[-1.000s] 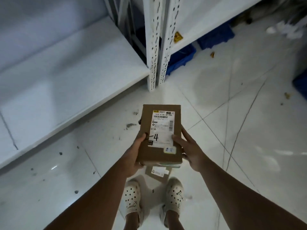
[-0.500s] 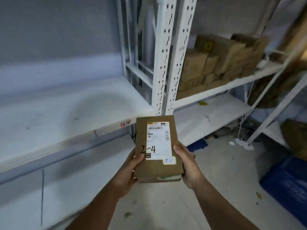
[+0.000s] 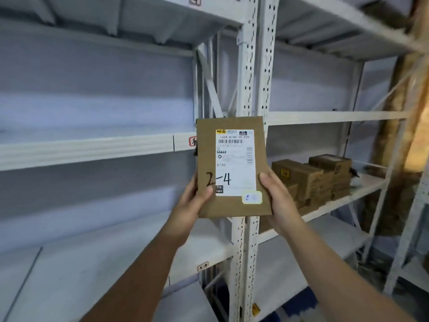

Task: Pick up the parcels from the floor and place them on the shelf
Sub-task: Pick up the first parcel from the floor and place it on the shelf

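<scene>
White shelf [image 3: 92, 147] behind parcel [image 3: 232, 168], left hand [image 3: 192, 203] and right hand [image 3: 278, 201] at its edges.

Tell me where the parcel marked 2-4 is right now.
In the head view, the parcel is held upright at centre frame between the left hand and right hand, in front of the white shelf uprights, not yet on a shelf.

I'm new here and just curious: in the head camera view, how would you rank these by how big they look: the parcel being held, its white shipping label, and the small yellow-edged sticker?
Largest to smallest:
1. held parcel
2. white shipping label
3. yellow-edged sticker
</scene>
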The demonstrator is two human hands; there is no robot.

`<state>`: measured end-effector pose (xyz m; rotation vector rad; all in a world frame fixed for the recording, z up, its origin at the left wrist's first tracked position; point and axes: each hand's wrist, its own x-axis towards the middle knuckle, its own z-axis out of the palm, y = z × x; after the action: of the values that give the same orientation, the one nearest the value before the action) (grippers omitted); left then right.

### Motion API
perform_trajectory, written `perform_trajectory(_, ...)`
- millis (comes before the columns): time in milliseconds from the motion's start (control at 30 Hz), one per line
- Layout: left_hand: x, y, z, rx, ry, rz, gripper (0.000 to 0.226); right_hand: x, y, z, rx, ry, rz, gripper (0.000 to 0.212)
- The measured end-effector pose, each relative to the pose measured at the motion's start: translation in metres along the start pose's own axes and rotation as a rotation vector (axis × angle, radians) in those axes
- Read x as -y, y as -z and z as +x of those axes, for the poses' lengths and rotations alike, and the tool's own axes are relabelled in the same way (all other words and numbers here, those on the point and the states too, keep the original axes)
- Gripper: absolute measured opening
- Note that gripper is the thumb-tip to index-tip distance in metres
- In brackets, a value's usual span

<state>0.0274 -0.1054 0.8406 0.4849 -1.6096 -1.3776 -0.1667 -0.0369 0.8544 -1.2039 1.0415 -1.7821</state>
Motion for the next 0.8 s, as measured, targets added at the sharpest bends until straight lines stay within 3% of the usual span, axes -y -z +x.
perform_trajectory(133, -0.049, 0.022, 0.005, -0.027, -0.117, 0.095, 0.072, 0.035, -0.041, 0.016, -0.042, 0.044, 0.047, 0.046)
perform_trajectory(367, -0.124, 0.086, -0.002, -0.153, -0.299, 0.274, 0.057, 0.065, -0.140, 0.042, 0.020, 0.226, -0.097, 0.048)
perform_trajectory(600, -0.187, 0.193, -0.031, -0.381, -0.312, 0.593, 0.055, 0.071, -0.273, 0.058, 0.160, 0.424, -0.259, 0.050)
perform_trajectory(800, -0.232, 0.289, -0.061, -0.564, -0.278, 0.741, 0.051, 0.057, -0.387, 0.070, 0.257, 0.401, -0.252, 0.051)
